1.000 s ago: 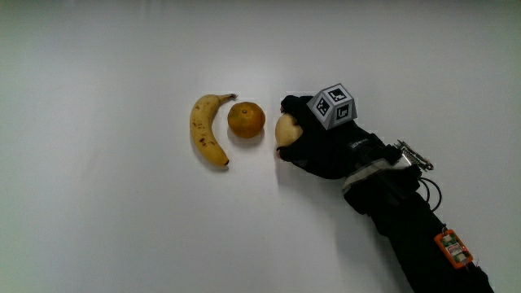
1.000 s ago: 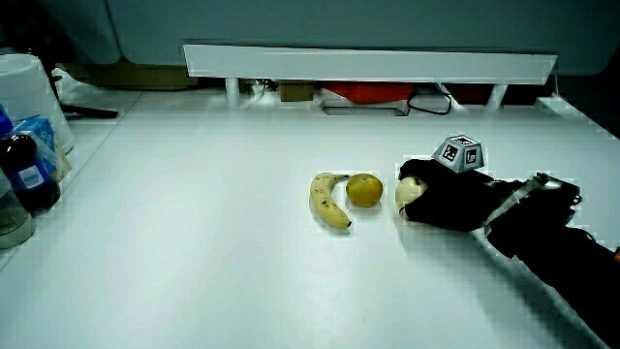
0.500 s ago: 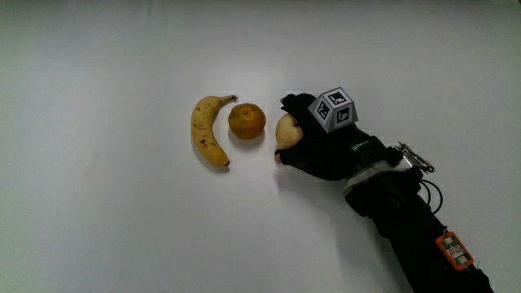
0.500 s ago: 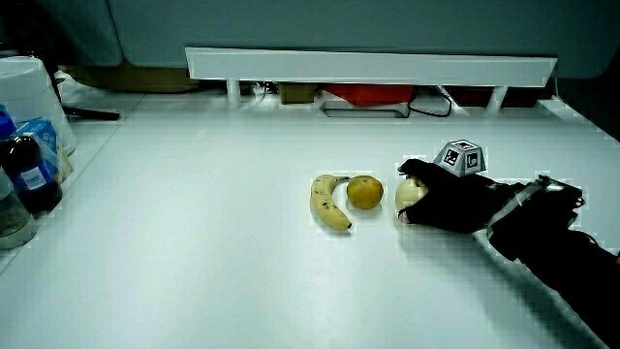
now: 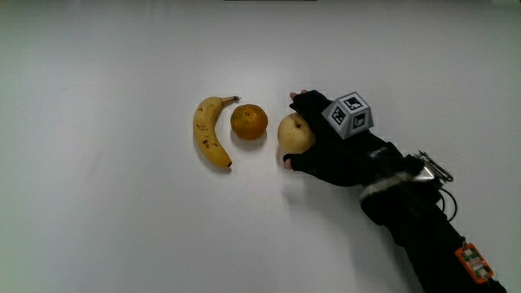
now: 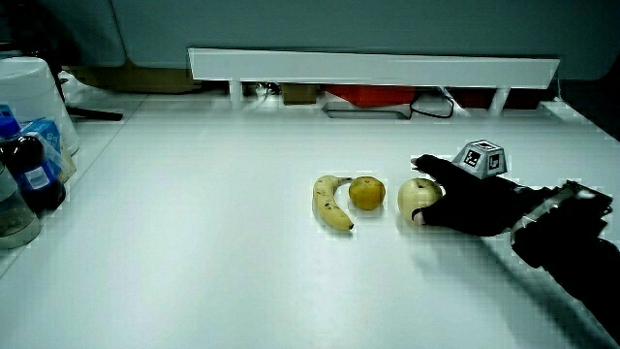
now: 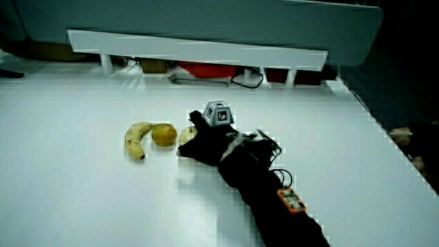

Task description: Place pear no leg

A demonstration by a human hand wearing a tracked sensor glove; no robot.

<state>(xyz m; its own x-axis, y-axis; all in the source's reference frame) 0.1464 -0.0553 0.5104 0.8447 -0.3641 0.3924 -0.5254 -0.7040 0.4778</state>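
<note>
A yellow-green pear (image 5: 293,132) rests on the white table (image 5: 122,228) beside an orange (image 5: 249,121), and a banana (image 5: 207,134) lies beside the orange, so the three fruits form a row. The gloved hand (image 5: 332,153), with its patterned cube (image 5: 350,115), lies on the table beside the pear. Its fingers are spread, one fingertip (image 5: 298,98) and the thumb (image 5: 291,163) flanking the pear, most of which is uncovered. Both side views show the same row: banana (image 6: 331,202) (image 7: 136,139), orange (image 6: 366,192) (image 7: 163,134), pear (image 6: 417,196) (image 7: 186,135), hand (image 6: 470,199) (image 7: 206,144).
A low white partition (image 6: 373,66) runs along the table, with a red object (image 6: 363,94) and cables under it. A white container (image 6: 29,87) and bottles (image 6: 29,170) stand at the table's edge, well away from the fruits.
The hand's fingers have spread and the hand has drawn back from the pear toward the forearm, uncovering most of the fruit. The pear stays beside the orange.
</note>
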